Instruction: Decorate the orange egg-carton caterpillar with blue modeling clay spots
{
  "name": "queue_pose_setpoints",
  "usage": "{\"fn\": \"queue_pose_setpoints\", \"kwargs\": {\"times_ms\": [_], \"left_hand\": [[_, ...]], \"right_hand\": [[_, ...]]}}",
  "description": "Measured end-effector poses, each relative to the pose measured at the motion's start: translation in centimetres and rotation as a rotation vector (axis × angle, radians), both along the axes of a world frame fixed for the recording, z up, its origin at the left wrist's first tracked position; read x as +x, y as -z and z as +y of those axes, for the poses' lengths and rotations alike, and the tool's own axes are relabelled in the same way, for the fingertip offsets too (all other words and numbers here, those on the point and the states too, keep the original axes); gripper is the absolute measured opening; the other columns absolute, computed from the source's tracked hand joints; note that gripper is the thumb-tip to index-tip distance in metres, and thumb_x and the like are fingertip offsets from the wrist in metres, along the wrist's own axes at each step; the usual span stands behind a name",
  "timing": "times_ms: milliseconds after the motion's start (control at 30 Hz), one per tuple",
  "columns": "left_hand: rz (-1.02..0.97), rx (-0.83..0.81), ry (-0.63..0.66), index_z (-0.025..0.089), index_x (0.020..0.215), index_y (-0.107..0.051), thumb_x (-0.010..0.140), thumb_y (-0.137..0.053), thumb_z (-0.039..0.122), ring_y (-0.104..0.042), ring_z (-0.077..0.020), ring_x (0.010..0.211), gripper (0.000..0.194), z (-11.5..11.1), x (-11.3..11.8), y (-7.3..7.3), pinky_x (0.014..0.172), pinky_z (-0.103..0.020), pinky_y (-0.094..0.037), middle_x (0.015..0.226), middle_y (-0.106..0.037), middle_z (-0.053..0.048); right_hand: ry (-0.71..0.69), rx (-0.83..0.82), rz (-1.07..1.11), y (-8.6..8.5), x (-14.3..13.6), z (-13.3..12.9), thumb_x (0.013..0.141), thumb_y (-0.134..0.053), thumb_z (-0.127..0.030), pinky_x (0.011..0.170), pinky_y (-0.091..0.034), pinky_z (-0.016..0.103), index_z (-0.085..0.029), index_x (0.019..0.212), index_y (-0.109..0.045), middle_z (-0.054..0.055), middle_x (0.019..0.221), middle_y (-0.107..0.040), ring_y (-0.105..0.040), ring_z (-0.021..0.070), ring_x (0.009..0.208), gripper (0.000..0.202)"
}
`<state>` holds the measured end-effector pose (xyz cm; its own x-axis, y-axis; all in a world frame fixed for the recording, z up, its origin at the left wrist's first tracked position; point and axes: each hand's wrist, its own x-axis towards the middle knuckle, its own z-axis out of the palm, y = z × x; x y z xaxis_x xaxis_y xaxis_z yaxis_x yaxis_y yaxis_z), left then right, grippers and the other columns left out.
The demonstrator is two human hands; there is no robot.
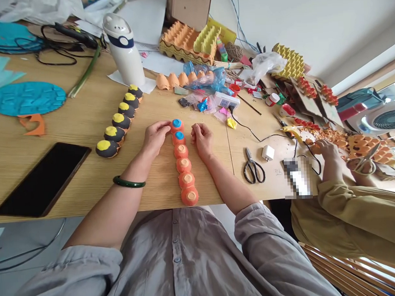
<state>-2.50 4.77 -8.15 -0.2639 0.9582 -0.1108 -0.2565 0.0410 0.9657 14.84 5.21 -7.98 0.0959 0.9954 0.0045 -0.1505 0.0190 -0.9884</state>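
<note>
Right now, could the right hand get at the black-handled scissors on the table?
Probably yes: only tabletop shows between the right hand and the scissors, and nothing lies on them. Whether the hand holds something small, I cannot tell.

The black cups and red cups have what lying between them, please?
In the head view, the left hand lies between the black cups and red cups.

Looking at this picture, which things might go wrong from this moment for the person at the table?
The nearest cup of the red-orange row lies close to the edge of the table; a pull toward the body might tip it off.

The left hand is at the farthest cup, beside its blue patch; if that is soft or loose, fingers might spoil it.

The scissors lie beside the right forearm; an outward sweep might knock them.
</note>
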Motion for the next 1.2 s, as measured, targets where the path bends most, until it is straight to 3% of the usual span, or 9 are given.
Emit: {"fn": "queue_pose_setpoints", "kwargs": {"times_ms": [133,400,667,833,967,1067,1200], "left_hand": [[-0.008,0.004,-0.006,0.016,0.094,-0.082,0.076,-0.075,0.023,-0.081,-0.0274,0.114,0.021,0.0,0.0,0.0,0.119,-0.044,-0.062,0.107,-0.085,-0.009],[-0.013,0.008,-0.006,0.015,0.094,-0.081,0.079,-0.073,0.017,-0.083,-0.0272,0.116,0.017,-0.2,-0.3,-0.2,0.122,-0.045,-0.063,0.105,-0.087,-0.008],[-0.021,0.015,0.010,0.016,0.093,-0.083,0.075,-0.075,0.018,-0.084,-0.0302,0.118,0.020,-0.4,-0.3,-0.2,0.123,-0.048,-0.062,0.105,-0.088,-0.009],[-0.008,0.012,0.040,0.015,0.096,-0.084,0.076,-0.076,0.022,-0.083,-0.0294,0.116,0.022,-0.5,-0.3,-0.2,0.121,-0.046,-0.062,0.109,-0.087,-0.011],[-0.014,0.004,0.035,0.016,0.098,-0.084,0.074,-0.077,0.022,-0.082,-0.0296,0.115,0.026,-0.5,-0.2,-0.2,0.120,-0.047,-0.062,0.111,-0.087,-0.011],[-0.012,0.000,0.038,0.016,0.097,-0.085,0.072,-0.079,0.024,-0.082,-0.0309,0.117,0.027,-0.5,-0.2,-0.1,0.121,-0.049,-0.062,0.111,-0.087,-0.011],[0.012,-0.011,0.046,0.018,0.097,-0.086,0.072,-0.080,0.024,-0.081,-0.0311,0.119,0.027,-0.5,-0.4,0.0,0.124,-0.049,-0.060,0.113,-0.088,-0.010]], "right_hand": [[-0.044,0.024,-0.041,0.3,-0.1,0.1,0.093,-0.089,-0.068,0.049,-0.041,0.025,-0.026,0.086,-0.062,-0.007,0.071,-0.062,-0.046,0.0089,0.054,0.051],[-0.107,0.139,-0.107,1.1,-0.4,0.1,0.094,-0.084,-0.071,0.071,-0.058,0.029,-0.025,0.090,-0.066,-0.002,0.080,-0.066,-0.068,0.0160,0.078,0.049],[-0.105,0.144,-0.107,0.8,-0.3,-0.1,0.081,-0.088,-0.081,0.066,-0.054,0.028,-0.025,0.088,-0.067,0.000,0.083,-0.070,-0.065,0.0157,0.079,0.060],[-0.088,0.112,-0.093,0.8,-0.3,-0.3,0.086,-0.085,-0.082,0.057,-0.047,0.027,-0.026,0.087,-0.063,-0.004,0.074,-0.064,-0.054,0.0113,0.062,0.060],[-0.029,0.090,-0.153,0.2,0.2,0.5,0.099,-0.077,-0.073,0.055,-0.042,0.026,-0.025,0.086,-0.064,-0.006,0.072,-0.060,-0.048,0.0102,0.058,0.051],[0.023,0.083,-0.246,-1.0,1.6,2.6,0.107,-0.073,-0.060,0.056,-0.042,0.026,-0.025,0.084,-0.063,-0.006,0.069,-0.057,-0.050,0.0111,0.058,0.043],[0.099,0.082,-0.708,-3.2,4.2,6.3,0.106,-0.072,-0.028,0.077,-0.055,0.029,-0.023,0.080,-0.065,-0.002,0.076,-0.067,-0.066,0.0163,0.076,0.027]]}}
